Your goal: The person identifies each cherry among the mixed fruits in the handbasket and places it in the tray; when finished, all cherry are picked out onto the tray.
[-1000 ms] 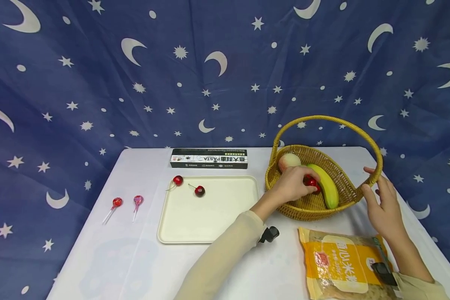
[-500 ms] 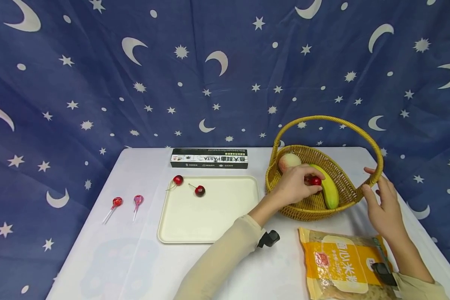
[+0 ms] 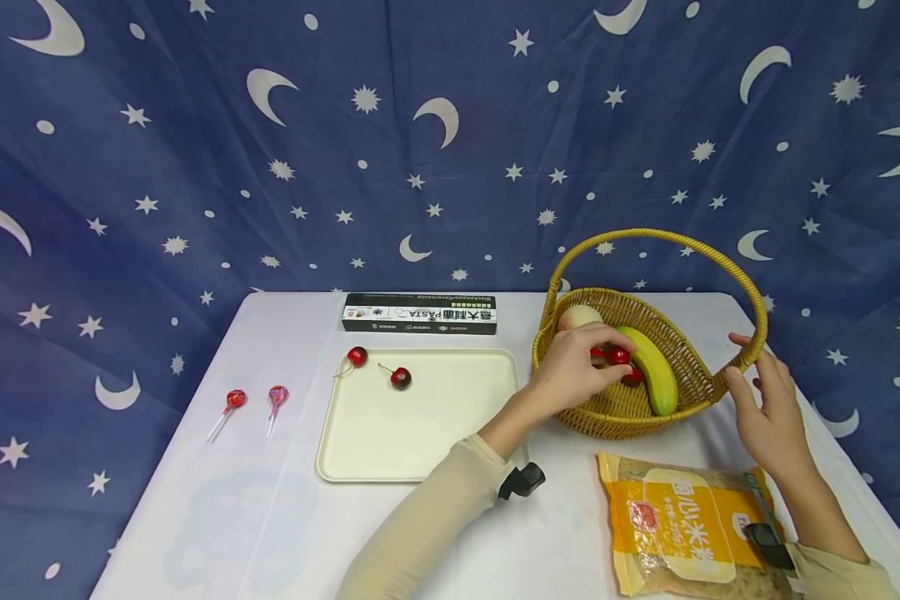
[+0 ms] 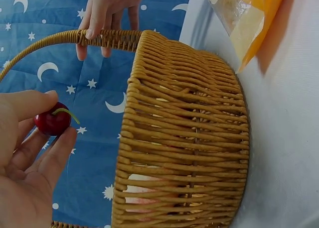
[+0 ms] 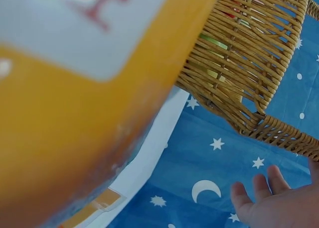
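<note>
My left hand (image 3: 576, 367) pinches a dark red cherry (image 4: 53, 121) with a green stem between thumb and fingertips, over the basket in the head view. Beneath it, more red cherries (image 3: 632, 377) lie in the wicker basket (image 3: 693, 379), partly hidden by the hand. A yellow banana (image 3: 656, 375) and a pale peach (image 3: 579, 317) are in there too. At the basket's right side my right hand (image 3: 772, 417) holds the base of the arched handle (image 4: 112, 39), thumb on one side and fingers on the other.
Two cherries (image 3: 401, 378) lie on a cream tray (image 3: 420, 481) left of the basket. Behind stands a pasta box (image 3: 420, 315). Two lollipops (image 3: 236, 399) lie farther left. A yellow-orange food bag (image 3: 690, 529) lies in front of the basket, under the right forearm.
My left hand has drawn back slightly to the left with one cherry raised in its fingertips, showing other cherries below. The right hand stays at the handle.
</note>
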Demonstrator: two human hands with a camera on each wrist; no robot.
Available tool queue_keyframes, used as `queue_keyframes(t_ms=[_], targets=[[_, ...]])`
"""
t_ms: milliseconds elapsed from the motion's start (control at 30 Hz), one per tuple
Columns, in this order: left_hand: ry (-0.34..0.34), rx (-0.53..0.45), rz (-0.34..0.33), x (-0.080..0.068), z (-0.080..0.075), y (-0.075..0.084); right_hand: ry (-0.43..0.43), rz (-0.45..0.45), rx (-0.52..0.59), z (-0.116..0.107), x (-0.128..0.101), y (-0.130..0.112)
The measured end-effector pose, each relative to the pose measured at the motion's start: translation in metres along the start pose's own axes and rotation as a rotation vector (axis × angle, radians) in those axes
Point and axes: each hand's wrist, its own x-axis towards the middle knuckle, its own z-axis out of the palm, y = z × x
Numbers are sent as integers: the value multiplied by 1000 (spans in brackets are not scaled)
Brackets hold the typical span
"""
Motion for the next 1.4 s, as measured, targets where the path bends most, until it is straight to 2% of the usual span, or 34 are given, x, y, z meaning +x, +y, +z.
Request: queue_keyframes(t_ms=[100,300,500,633,733,933,1200,1400], targets=[[9,-16,-7,-3,-3,-1,0,3,-4,1,0,-1],[22,-114,-31,-11,-12,-2,2,-2,-6,1,1,-1],[71,-52,-8,-20,-26,-6,-7,4,-8,0,2,0],[97,-48,-11,-26,-34,-9,-11,7,-14,-1,2,-1],[105,-87,-23,-31,-41,-11,-15,15,-17,0,2,-1],[123,-240,-50,-42,-56,-22,-18,19,-14,0,2,-1],[199,-267,-71,-56,-77,-42,-25,12,-8,-1,2,-3],[226,-262,-77,-61,-85,-51,-26,25,-18,-1,2,-3]])
